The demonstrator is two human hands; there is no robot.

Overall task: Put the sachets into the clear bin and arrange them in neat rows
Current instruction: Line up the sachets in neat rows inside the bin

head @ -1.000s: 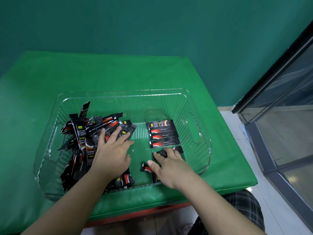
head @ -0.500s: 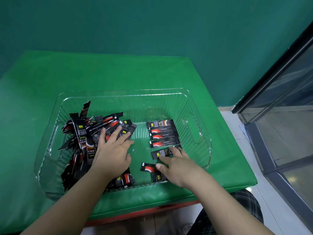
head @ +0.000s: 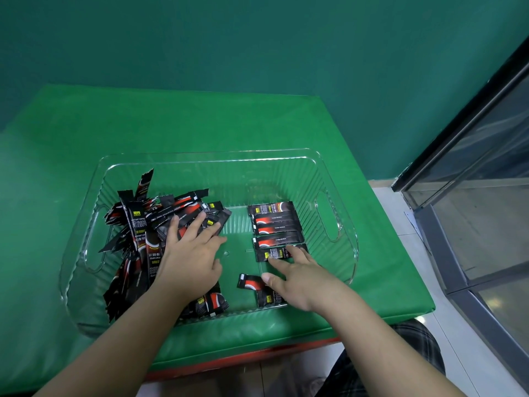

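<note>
R hand (head: 297, 277), fingers flat, presses 5th sachet (head: 273, 253) up against row (head: 274, 223) near bin (head: 347, 253) R end, prob. to square it. L hand (head: 190, 253) flat, restraining loose pile (head: 148, 233) at L end.

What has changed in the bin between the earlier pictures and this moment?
The right hand drew back toward the near wall and then moved away again; a fifth sachet, earlier hidden beneath it, now lies under its fingertips at the near end of the neat row. The left hand stayed flat on the loose pile. The two stray sachets and the clear bin kept their places.
</note>
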